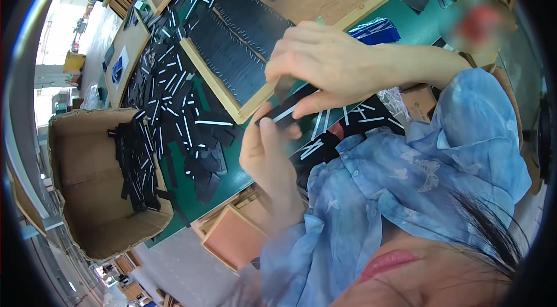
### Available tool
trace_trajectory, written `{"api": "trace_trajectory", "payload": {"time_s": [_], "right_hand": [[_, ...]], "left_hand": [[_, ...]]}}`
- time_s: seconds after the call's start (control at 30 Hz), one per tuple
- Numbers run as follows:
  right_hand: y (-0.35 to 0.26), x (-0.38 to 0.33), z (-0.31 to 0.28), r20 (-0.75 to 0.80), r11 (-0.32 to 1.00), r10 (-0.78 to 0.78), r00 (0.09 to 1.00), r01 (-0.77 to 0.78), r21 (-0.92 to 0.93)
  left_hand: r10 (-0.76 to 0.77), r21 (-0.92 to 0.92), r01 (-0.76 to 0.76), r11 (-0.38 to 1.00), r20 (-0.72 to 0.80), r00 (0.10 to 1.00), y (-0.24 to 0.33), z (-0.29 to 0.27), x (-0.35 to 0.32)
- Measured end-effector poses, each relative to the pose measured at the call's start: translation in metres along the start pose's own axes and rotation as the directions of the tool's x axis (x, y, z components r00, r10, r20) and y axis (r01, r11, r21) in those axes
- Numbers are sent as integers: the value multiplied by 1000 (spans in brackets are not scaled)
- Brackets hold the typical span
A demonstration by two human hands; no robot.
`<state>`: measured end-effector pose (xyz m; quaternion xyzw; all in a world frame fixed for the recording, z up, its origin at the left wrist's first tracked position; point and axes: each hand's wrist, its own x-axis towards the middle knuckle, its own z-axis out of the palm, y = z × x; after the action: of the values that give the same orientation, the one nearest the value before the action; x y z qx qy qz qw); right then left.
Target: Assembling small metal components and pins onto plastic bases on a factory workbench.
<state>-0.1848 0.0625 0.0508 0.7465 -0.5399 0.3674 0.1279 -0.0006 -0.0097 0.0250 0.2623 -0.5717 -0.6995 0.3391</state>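
Note:
Close in front of my chest, both hands meet over a narrow black strip (286,112) with a white stripe along it. My left hand (264,153) is closed on its lower end, thumb on top. From above, my right hand (325,66) grips the other end, with its thumb beside the white stripe. A small dark, blurred piece (284,88) shows under the right fingers; its kind is unclear. Just beyond the hands lies a shallow wooden tray (210,78) holding rows of black strips (232,46) packed side by side.
Loose black-and-white strips (168,92) are heaped on the green table (232,159) left of the tray. A cardboard box (81,162) with more strips stands at the table's left edge. A blue container (376,31) sits beyond my right wrist. More strips (360,115) lie near my lap.

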Motion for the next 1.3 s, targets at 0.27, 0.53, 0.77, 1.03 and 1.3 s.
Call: {"api": "trace_trajectory", "payload": {"time_s": [0.27,0.53,0.77,1.03,1.3], "right_hand": [[-11,-33,2,144,944,-297,944,313,-109],[20,-92,10,246,957,133,960,-189,220],[41,-105,10,161,951,286,945,-300,68],[36,-95,-3,115,978,206,972,-203,-36],[11,-66,-16,44,987,102,994,-106,121]], "left_hand": [[-56,-112,35,993,-191,980,-17,-12,12],[45,-80,-70,994,-274,961,-30,-39,6],[41,-87,-65,994,-255,966,-36,-37,2],[61,-11,-67,998,-282,958,-43,-39,5],[-141,-142,113,983,-210,968,-34,1,5]]}}
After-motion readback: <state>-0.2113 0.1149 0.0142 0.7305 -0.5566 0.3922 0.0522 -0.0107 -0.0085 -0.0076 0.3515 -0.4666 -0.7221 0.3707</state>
